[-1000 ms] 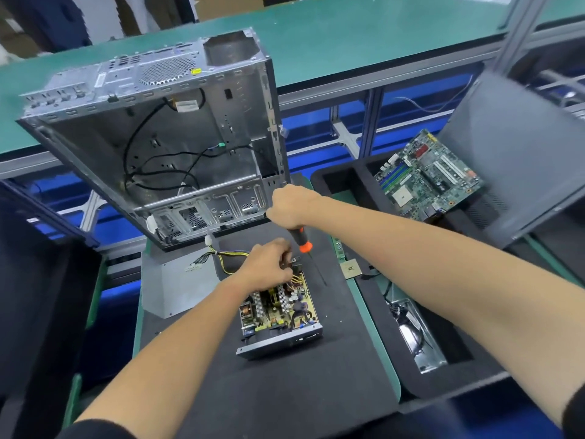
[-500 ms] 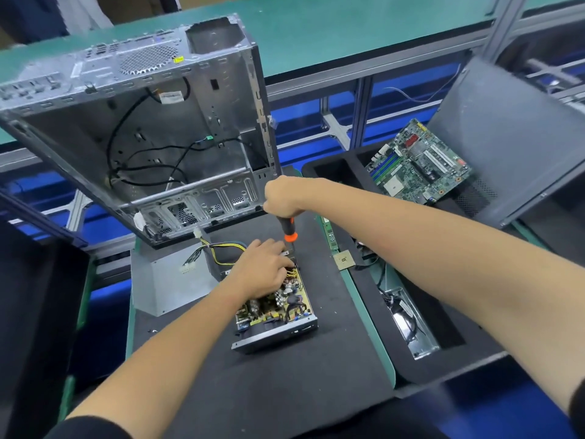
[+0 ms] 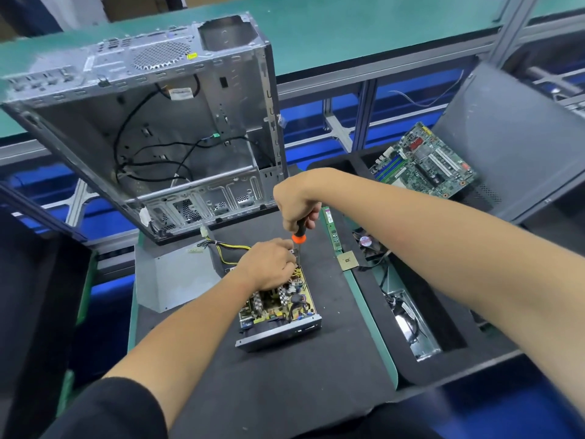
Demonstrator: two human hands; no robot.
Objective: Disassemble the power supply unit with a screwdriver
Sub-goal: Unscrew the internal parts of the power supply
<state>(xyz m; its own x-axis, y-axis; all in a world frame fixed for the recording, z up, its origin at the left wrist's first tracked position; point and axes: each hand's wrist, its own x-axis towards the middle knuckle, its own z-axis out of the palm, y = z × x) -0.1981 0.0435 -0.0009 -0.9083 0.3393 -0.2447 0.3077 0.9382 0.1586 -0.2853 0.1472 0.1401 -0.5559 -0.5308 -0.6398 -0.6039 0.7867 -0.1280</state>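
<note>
At centre frame the opened power supply unit lies on a black mat covering the green-edged surface. The left hand curls its grip over the unit's far end; the right hand closes its grip around the screwdriver, held upright above it. An empty computer case fills the upper left; a motherboard leans at upper right, beyond a green bench.

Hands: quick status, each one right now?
Left hand: fingers curled on the far end of the PSU, bracing it.
Right hand: grips the screwdriver, held upright.
</note>
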